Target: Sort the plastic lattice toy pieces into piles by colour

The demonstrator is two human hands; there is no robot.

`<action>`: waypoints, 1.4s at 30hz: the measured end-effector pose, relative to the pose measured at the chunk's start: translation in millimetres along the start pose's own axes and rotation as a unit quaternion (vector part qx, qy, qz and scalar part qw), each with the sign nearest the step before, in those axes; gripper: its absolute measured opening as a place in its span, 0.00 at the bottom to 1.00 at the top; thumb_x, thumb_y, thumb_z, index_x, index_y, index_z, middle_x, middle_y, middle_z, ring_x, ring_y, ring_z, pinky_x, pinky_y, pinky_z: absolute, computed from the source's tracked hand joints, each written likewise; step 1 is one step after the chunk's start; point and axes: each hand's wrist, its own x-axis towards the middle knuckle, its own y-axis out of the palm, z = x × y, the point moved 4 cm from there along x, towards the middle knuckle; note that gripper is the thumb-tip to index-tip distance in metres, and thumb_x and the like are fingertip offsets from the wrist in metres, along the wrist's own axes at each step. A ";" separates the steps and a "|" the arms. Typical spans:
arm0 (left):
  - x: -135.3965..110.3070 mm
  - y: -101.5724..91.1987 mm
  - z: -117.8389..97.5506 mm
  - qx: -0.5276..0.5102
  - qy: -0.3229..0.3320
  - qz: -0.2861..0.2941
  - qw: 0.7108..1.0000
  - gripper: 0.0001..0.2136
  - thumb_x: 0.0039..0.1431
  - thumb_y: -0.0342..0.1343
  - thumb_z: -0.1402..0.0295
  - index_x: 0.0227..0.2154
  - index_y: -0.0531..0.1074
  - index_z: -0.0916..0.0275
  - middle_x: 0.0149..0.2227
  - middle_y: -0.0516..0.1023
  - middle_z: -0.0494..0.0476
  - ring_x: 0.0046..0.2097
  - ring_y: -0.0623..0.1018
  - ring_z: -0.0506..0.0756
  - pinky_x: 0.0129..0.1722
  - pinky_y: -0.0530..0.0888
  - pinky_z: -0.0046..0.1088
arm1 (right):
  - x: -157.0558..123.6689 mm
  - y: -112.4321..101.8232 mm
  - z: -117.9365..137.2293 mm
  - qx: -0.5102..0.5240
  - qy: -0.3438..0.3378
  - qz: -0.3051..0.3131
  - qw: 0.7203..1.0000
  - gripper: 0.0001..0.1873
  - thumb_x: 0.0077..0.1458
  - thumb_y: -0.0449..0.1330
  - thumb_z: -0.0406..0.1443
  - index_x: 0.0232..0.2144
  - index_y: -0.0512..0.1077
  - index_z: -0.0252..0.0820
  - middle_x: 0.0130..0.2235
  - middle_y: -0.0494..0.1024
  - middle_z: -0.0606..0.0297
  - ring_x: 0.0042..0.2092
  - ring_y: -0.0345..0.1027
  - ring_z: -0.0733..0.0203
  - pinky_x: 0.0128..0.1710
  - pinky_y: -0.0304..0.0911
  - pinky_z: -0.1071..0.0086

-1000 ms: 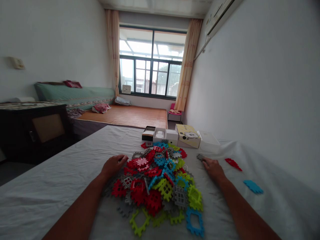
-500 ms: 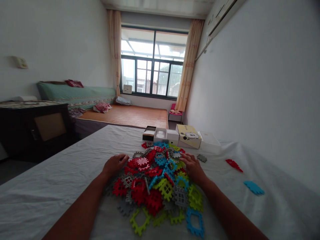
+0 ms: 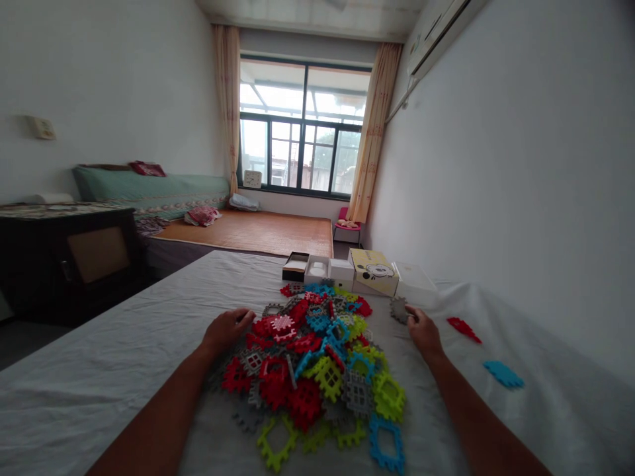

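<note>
A heap of flat toothed plastic building tiles (image 3: 305, 400) in red, grey, blue and green lies on a white sheet. My left hand (image 3: 228, 328) rests at the heap's left edge with its fingers curled together, close to red tiles; what is inside them, if anything, is hidden. To the right of the heap, my right hand (image 3: 423, 329) pinches the near right edge of a grey toothed tile (image 3: 397, 309) between thumb and fingers. That tile looks tilted up slightly from the sheet.
Behind the heap stand a black open box (image 3: 296, 266), small white boxes (image 3: 341, 271), a yellow cartoon box (image 3: 373, 271) and a white box (image 3: 414, 281). A red tile (image 3: 464, 329) and a blue tile (image 3: 503, 374) lie apart at right. A wooden bed (image 3: 268, 231) is beyond.
My right hand has moved right, off the heap's right side, and has taken hold of the grey tile that lay alone there. My left hand has stayed in place.
</note>
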 end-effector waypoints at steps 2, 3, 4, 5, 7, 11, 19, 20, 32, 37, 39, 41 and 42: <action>0.1 0.2 0.0 0.001 0.001 0.001 1.000 0.16 0.52 0.46 0.58 0.32 0.77 0.56 0.33 0.80 0.53 0.38 0.76 0.56 0.33 0.66 0.23 | 4.5 -1.7 -23.2 -0.012 0.034 0.007 0.999 0.23 0.48 0.46 0.34 0.46 0.70 0.35 0.44 0.76 0.56 0.44 0.70 0.57 0.43 0.64 0.67; 0.1 0.2 0.0 0.001 0.001 0.001 1.000 0.16 0.52 0.46 0.58 0.32 0.77 0.56 0.33 0.80 0.52 0.38 0.76 0.56 0.33 0.66 0.23 | 5.3 -2.3 -29.7 -0.015 0.036 0.010 0.999 0.23 0.48 0.47 0.34 0.45 0.70 0.35 0.44 0.76 0.56 0.44 0.70 0.56 0.43 0.64 0.67; 0.0 0.3 0.1 0.001 0.002 0.001 1.000 0.16 0.52 0.46 0.58 0.32 0.77 0.56 0.33 0.80 0.52 0.38 0.76 0.56 0.33 0.66 0.23 | 5.5 -2.5 -33.6 -0.017 0.037 0.013 0.999 0.23 0.47 0.47 0.34 0.44 0.71 0.35 0.43 0.76 0.57 0.45 0.70 0.57 0.43 0.63 0.68; -0.1 0.5 0.2 0.001 0.002 0.002 1.000 0.16 0.52 0.46 0.58 0.32 0.77 0.56 0.33 0.80 0.52 0.38 0.76 0.56 0.33 0.66 0.23 | 5.3 -2.5 -35.2 -0.021 0.036 0.018 0.999 0.22 0.47 0.47 0.34 0.43 0.71 0.36 0.43 0.76 0.58 0.45 0.70 0.57 0.43 0.63 0.69; -0.3 0.7 0.7 0.000 0.003 0.004 1.000 0.16 0.52 0.45 0.58 0.32 0.77 0.56 0.33 0.80 0.52 0.38 0.76 0.56 0.34 0.66 0.23 | 4.0 -2.6 -33.9 -0.027 0.032 0.026 0.999 0.21 0.46 0.48 0.34 0.42 0.72 0.39 0.42 0.77 0.60 0.44 0.70 0.57 0.42 0.63 0.69; 0.2 1.5 2.6 -0.005 0.005 0.004 1.000 0.16 0.52 0.45 0.57 0.32 0.77 0.56 0.33 0.80 0.52 0.38 0.76 0.56 0.34 0.66 0.23 | 1.0 -7.4 -27.8 -0.081 0.033 0.032 0.996 0.20 0.49 0.49 0.35 0.43 0.71 0.45 0.34 0.78 0.61 0.36 0.72 0.56 0.35 0.61 0.68; 1.9 3.6 4.6 0.002 0.019 0.006 1.000 0.17 0.54 0.44 0.56 0.31 0.76 0.56 0.33 0.80 0.53 0.36 0.76 0.55 0.34 0.66 0.24 | -6.1 -0.7 -13.3 -0.099 -0.085 0.054 0.990 0.14 0.51 0.50 0.35 0.38 0.72 0.42 0.40 0.74 0.59 0.39 0.69 0.59 0.41 0.61 0.69; 1.7 3.3 4.0 0.003 0.021 0.005 1.000 0.17 0.54 0.44 0.56 0.31 0.76 0.56 0.33 0.80 0.53 0.37 0.76 0.55 0.34 0.66 0.23 | -6.7 1.8 -11.6 -0.100 -0.097 0.055 0.989 0.14 0.51 0.50 0.34 0.38 0.72 0.41 0.41 0.73 0.58 0.40 0.69 0.59 0.42 0.61 0.68; 0.8 3.3 3.6 0.006 0.011 0.007 1.000 0.16 0.54 0.44 0.57 0.31 0.76 0.56 0.33 0.80 0.52 0.37 0.76 0.55 0.34 0.66 0.23 | -13.0 5.0 1.8 -0.146 -0.103 0.073 0.981 0.13 0.50 0.49 0.32 0.34 0.72 0.44 0.36 0.75 0.60 0.38 0.68 0.59 0.40 0.60 0.67; 2.0 5.8 5.9 0.006 0.038 0.006 0.999 0.18 0.55 0.42 0.56 0.33 0.76 0.57 0.35 0.80 0.53 0.37 0.76 0.55 0.35 0.65 0.23 | -18.5 9.6 -2.7 -0.175 -0.115 0.055 0.976 0.15 0.49 0.50 0.34 0.38 0.73 0.46 0.39 0.75 0.60 0.41 0.66 0.56 0.41 0.60 0.65; 1.8 5.2 5.6 0.003 0.031 0.007 0.999 0.18 0.55 0.43 0.56 0.33 0.76 0.56 0.34 0.80 0.53 0.37 0.76 0.55 0.36 0.65 0.23 | -18.4 8.8 -4.5 -0.186 -0.109 0.048 0.975 0.17 0.49 0.49 0.34 0.41 0.72 0.45 0.41 0.74 0.58 0.42 0.66 0.54 0.40 0.60 0.63; 1.5 4.0 4.9 0.000 0.019 0.008 1.000 0.17 0.54 0.44 0.56 0.33 0.76 0.56 0.34 0.80 0.52 0.37 0.76 0.55 0.36 0.66 0.23 | -17.2 4.5 -0.9 -0.179 -0.102 0.039 0.978 0.18 0.50 0.49 0.34 0.42 0.71 0.44 0.42 0.74 0.57 0.43 0.65 0.53 0.40 0.61 0.62; 1.3 3.3 4.5 -0.001 0.015 0.007 1.000 0.16 0.54 0.44 0.57 0.33 0.76 0.55 0.33 0.80 0.52 0.37 0.76 0.55 0.36 0.66 0.24 | -16.6 1.3 4.3 -0.164 -0.103 0.034 0.980 0.17 0.50 0.49 0.34 0.42 0.71 0.43 0.42 0.74 0.56 0.43 0.66 0.54 0.41 0.61 0.62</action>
